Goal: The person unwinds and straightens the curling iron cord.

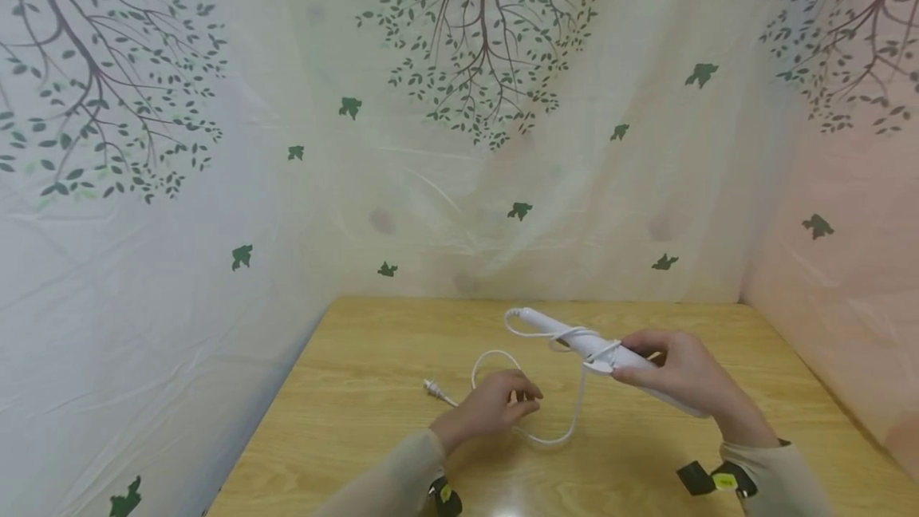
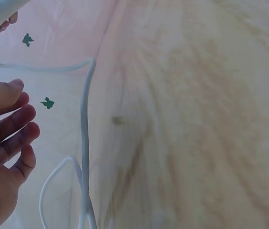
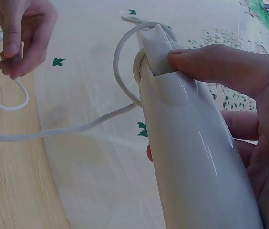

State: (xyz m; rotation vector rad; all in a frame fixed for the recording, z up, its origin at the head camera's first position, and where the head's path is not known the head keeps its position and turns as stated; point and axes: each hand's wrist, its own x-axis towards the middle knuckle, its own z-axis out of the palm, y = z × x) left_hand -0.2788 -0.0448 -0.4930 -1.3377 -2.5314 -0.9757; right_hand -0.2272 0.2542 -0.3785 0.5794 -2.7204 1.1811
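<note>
My right hand (image 1: 682, 369) grips a white hair iron (image 1: 570, 333) above the table, tilted with its cord end up and to the left. In the right wrist view the thumb (image 3: 211, 64) lies on a raised tab of the iron, and other fingers show behind the body. Part of the white cord (image 1: 549, 441) is looped round the iron; the rest hangs in a curve to the table. My left hand (image 1: 495, 401) hovers by the cord with loosely bent fingers and nothing in them. The plug (image 1: 433, 388) lies left of it.
The wooden table (image 1: 345, 437) stands against walls hung with a pale sheet (image 1: 445, 246) printed with trees and green leaves. A dark strap (image 1: 725, 481) circles the right wrist, another strap (image 1: 447, 495) the left.
</note>
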